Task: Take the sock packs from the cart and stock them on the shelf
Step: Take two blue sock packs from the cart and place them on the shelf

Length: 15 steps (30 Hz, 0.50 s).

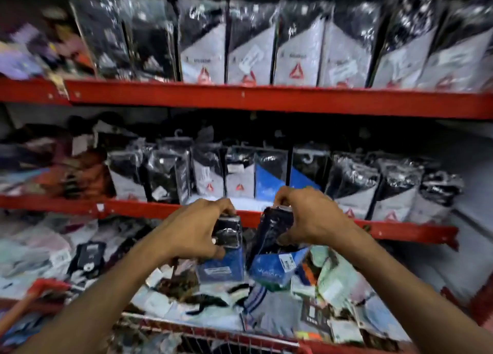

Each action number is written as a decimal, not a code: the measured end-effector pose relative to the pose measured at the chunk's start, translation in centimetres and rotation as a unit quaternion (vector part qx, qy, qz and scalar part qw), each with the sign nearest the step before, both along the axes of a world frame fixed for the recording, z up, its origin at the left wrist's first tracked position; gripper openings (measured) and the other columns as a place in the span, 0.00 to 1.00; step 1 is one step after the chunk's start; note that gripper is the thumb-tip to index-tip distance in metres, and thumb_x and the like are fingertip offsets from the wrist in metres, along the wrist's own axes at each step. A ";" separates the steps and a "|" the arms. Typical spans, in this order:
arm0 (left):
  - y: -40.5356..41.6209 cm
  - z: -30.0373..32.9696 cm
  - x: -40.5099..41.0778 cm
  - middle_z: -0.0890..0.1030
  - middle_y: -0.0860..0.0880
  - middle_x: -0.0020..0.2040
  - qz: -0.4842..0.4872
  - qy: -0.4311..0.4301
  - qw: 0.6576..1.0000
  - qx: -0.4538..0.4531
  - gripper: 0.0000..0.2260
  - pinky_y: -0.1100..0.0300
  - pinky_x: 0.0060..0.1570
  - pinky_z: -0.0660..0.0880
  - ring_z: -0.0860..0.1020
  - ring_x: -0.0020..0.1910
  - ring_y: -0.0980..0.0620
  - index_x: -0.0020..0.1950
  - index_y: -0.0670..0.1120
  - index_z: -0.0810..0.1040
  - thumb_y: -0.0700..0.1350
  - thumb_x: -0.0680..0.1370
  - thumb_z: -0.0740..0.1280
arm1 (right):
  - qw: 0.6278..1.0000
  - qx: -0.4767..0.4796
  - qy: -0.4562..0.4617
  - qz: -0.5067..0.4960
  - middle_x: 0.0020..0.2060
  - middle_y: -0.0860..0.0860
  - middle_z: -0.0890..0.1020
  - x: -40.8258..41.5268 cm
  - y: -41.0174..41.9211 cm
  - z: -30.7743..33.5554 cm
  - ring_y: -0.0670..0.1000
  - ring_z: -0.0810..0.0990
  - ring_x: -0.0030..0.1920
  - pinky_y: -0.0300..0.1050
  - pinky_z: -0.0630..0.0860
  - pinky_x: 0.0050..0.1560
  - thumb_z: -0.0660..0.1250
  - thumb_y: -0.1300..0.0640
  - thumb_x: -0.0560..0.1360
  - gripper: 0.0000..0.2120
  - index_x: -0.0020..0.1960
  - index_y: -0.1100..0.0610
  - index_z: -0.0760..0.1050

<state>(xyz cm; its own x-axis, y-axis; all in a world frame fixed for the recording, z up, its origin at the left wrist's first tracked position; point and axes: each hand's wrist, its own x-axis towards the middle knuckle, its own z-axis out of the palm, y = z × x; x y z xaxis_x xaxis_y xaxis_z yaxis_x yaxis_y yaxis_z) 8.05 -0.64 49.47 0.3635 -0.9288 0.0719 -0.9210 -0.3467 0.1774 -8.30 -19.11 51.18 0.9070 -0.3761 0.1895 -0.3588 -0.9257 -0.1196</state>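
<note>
My left hand (196, 229) grips a black-and-blue sock pack (226, 249) by its upper part. My right hand (306, 215) grips a second black-and-blue sock pack (272, 260), tilted to the left. Both packs hang side by side above the cart (213, 335), just in front of the red middle shelf edge (138, 207). On that shelf, behind my hands, two blue packs (269, 177) stand in a row of black-and-grey packs.
The top red shelf (266, 100) carries a full row of upright black-and-grey packs (250, 46). Loose, mixed sock packs fill the wire cart below and the low shelf at left (53, 249). Colourful items pile up at the far left of both shelves.
</note>
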 end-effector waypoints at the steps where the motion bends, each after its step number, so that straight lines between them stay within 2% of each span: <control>1: -0.8 1.6 0.3 0.77 0.55 0.46 -0.006 -0.007 1.000 -0.025 0.32 0.65 0.31 0.68 0.74 0.35 0.60 0.65 0.55 0.69 0.51 0.65 0.80 | 1.000 -0.007 -0.019 -0.010 0.44 0.50 0.81 0.0 -0.5 1.5 0.55 0.80 0.48 0.49 0.77 0.43 0.80 0.47 0.58 0.30 0.56 0.47 0.72; 3: -2.7 4.3 0.9 0.78 0.55 0.42 -0.014 -0.016 0.999 -0.051 0.30 0.69 0.28 0.68 0.75 0.30 0.62 0.62 0.54 0.71 0.50 0.65 0.80 | 0.999 -0.015 -0.041 -0.027 0.46 0.51 0.83 0.0 -1.6 4.1 0.55 0.81 0.47 0.49 0.80 0.44 0.81 0.48 0.58 0.30 0.56 0.47 0.73; 4: -3.7 5.5 1.2 0.79 0.55 0.40 -0.020 -0.021 0.998 -0.058 0.29 0.68 0.28 0.70 0.76 0.29 0.62 0.62 0.53 0.71 0.49 0.65 0.80 | 0.998 -0.020 -0.050 -0.035 0.46 0.52 0.83 0.2 -2.2 5.3 0.56 0.82 0.46 0.49 0.80 0.43 0.81 0.49 0.57 0.30 0.56 0.47 0.73; 6: -5.8 7.4 1.9 0.82 0.52 0.43 -0.032 -0.042 0.996 -0.074 0.30 0.56 0.36 0.78 0.79 0.35 0.57 0.62 0.52 0.72 0.51 0.64 0.80 | 0.996 -0.024 -0.062 -0.053 0.42 0.52 0.81 0.4 -3.2 7.4 0.56 0.82 0.42 0.47 0.78 0.38 0.81 0.50 0.58 0.30 0.55 0.47 0.73; 7: -6.8 8.0 2.3 0.83 0.51 0.45 -0.035 -0.050 0.995 -0.083 0.31 0.52 0.40 0.80 0.80 0.39 0.52 0.61 0.53 0.72 0.52 0.62 0.80 | 0.996 -0.028 -0.065 -0.060 0.40 0.51 0.80 0.6 -3.8 8.0 0.55 0.81 0.40 0.46 0.76 0.36 0.81 0.51 0.58 0.29 0.55 0.48 0.73; 9: -9.1 8.9 3.0 0.83 0.49 0.47 -0.043 -0.057 0.993 -0.098 0.31 0.47 0.42 0.81 0.81 0.42 0.49 0.60 0.54 0.72 0.53 0.61 0.79 | 0.994 -0.047 -0.068 -0.065 0.40 0.51 0.79 1.1 -4.8 9.0 0.55 0.80 0.41 0.46 0.76 0.36 0.81 0.52 0.58 0.29 0.55 0.49 0.73; 12: -12.1 9.4 3.6 0.83 0.50 0.46 -0.050 -0.059 0.991 -0.108 0.30 0.47 0.42 0.81 0.81 0.41 0.50 0.60 0.53 0.72 0.52 0.61 0.80 | 0.994 -0.059 -0.061 -0.074 0.44 0.51 0.81 2.2 -6.3 9.5 0.55 0.80 0.41 0.46 0.75 0.38 0.82 0.52 0.58 0.29 0.55 0.50 0.73; 15: -14.8 8.9 4.1 0.83 0.49 0.49 -0.056 -0.063 0.991 -0.104 0.31 0.47 0.43 0.81 0.82 0.42 0.50 0.61 0.51 0.73 0.51 0.63 0.81 | 0.993 -0.070 -0.049 -0.085 0.45 0.50 0.78 3.3 -7.9 9.4 0.54 0.74 0.41 0.46 0.72 0.39 0.82 0.53 0.59 0.28 0.56 0.51 0.74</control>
<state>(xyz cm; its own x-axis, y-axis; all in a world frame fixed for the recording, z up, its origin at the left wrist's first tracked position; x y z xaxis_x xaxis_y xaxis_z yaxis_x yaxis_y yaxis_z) 12.17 -15.40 58.40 0.2342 -0.9232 0.3048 -0.9712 -0.2081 0.1158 -4.98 -27.02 60.62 0.8070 -0.4863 0.3351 -0.5045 -0.8626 -0.0369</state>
